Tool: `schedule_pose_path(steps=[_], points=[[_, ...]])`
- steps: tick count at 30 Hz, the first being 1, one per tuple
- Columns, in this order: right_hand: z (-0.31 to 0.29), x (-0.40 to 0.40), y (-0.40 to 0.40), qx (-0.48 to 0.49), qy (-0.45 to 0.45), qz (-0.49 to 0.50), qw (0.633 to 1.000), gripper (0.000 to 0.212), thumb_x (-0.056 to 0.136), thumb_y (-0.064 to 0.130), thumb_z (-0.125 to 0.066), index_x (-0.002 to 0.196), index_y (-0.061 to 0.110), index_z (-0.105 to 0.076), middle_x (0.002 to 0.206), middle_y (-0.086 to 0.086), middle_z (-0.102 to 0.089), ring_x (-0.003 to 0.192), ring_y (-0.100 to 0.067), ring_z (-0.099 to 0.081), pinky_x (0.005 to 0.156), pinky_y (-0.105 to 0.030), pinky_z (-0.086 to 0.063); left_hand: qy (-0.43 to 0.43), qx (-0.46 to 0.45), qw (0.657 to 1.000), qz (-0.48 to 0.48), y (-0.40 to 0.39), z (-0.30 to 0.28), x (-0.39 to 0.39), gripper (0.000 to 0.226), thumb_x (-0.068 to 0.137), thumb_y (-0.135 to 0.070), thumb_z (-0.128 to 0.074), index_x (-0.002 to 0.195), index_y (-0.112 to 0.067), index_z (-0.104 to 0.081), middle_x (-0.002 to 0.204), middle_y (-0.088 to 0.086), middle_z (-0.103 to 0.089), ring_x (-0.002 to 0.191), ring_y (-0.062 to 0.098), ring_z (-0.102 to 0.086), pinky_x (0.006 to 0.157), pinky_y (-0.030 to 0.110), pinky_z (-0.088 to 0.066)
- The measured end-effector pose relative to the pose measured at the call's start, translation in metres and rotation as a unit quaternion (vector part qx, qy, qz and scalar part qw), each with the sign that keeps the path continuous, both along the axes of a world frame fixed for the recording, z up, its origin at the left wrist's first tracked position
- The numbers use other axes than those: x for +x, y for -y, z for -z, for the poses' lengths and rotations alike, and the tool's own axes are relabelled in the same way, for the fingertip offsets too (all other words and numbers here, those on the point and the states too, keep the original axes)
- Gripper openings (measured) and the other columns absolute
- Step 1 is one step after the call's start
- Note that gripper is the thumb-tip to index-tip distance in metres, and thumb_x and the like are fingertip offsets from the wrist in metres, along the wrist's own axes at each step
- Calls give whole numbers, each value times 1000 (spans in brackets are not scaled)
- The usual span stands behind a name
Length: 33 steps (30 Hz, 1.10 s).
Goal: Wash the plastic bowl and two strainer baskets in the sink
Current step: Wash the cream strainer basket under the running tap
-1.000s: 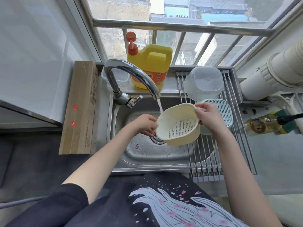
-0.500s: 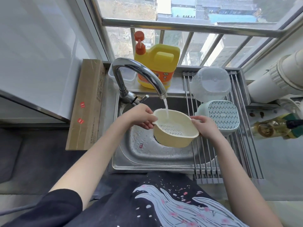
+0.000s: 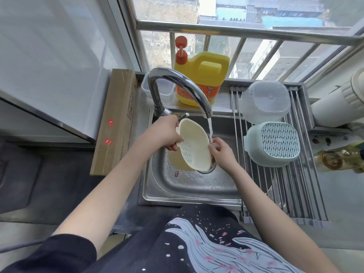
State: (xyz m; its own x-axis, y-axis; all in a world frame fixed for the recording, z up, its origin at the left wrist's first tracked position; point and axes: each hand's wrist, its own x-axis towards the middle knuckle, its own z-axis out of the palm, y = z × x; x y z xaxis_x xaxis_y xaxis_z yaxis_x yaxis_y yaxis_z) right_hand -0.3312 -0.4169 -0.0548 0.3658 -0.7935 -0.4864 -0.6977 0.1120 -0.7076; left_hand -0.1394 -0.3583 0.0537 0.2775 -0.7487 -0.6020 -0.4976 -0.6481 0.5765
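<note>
The cream strainer has tipped up on edge – left hand grips its upper rim, right hand pinches the lower rim beside the stream.

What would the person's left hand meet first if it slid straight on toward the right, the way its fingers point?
The left hand already grips the cream strainer basket. Beyond it, probably the water stream, then the right hand at the basket's far edge; depth is unclear.
</note>
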Motion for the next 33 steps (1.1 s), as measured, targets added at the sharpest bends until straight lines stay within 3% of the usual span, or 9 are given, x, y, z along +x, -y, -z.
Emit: schedule_pose_path(steps=[5, 10, 14, 17, 21, 25, 28, 33], points=[[-5, -2, 10, -55, 51, 75, 994, 13, 96, 26, -53, 106, 19, -56, 79, 2, -60, 75, -21, -61, 72, -41, -55, 53, -23, 998, -5, -2, 13, 4, 25, 80, -2, -66, 97, -10, -50, 83, 11, -67, 62, 23, -71, 62, 41, -61], [-12, -15, 24, -102, 71, 95, 988, 8, 96, 21, -53, 102, 16, -56, 78, -2, -60, 69, -18, -58, 54, -21, -50, 73, -12, 997, 17, -5, 35, -2, 23, 78, -2, -64, 85, -14, -46, 80, 11, -68, 67, 24, -71, 69, 43, -60], [-15, -20, 27, -101, 90, 109, 985, 3, 96, 19, -54, 98, 18, -56, 81, -1, -60, 74, -21, -61, 67, -45, -58, 78, -39, 996, 12, -5, 47, -5, 25, 75, 0, -62, 76, -15, -42, 78, 13, -69, 70, 26, -69, 69, 42, -58], [-20, -22, 28, -135, 97, 112, 980, 3, 95, 20, -56, 95, 22, -56, 80, 7, -60, 75, -15, -61, 71, -44, -57, 72, -53, 996, 1, -3, 60, -3, 27, 75, -1, -63, 74, -16, -41, 74, 11, -69, 72, 26, -69, 70, 43, -57], [-34, -21, 29, -193, 114, 112, 968, 3, 94, 21, -58, 95, 22, -61, 79, 16, -60, 72, -5, -57, 65, -26, -50, -6, -66, 996, -57, 0, 80, -2, 33, 79, 1, -65, 73, -16, -38, 77, 15, -67, 70, 28, -71, 69, 45, -59], [-48, -17, 32, -251, 124, 100, 955, 8, 90, 19, -63, 95, 19, -70, 78, 12, -61, 65, 1, -52, 59, -9, -38, -120, -71, 981, -132, 6, 97, -7, 34, 80, 3, -68, 80, -13, -39, 85, 23, -67, 62, 22, -68, 66, 39, -58], [-58, -16, 38, -269, 122, 85, 952, 12, 89, 24, -64, 98, 23, -73, 78, 7, -62, 63, 1, -50, 61, -14, -40, -176, -62, 969, -161, 12, 103, -14, 26, 86, 1, -63, 96, -9, -40, 89, 22, -65, 54, 12, -67, 57, 26, -57], [-64, -22, 54, -256, 56, 86, 961, 17, 92, 26, -61, 102, 18, -71, 79, 5, -62, 72, -11, -57, 70, -28, -48, -225, -15, 965, -134, 19, 105, -24, 21, 92, -8, -56, 107, -13, -44, 79, 11, -64, 54, 13, -64, 57, 25, -56]])
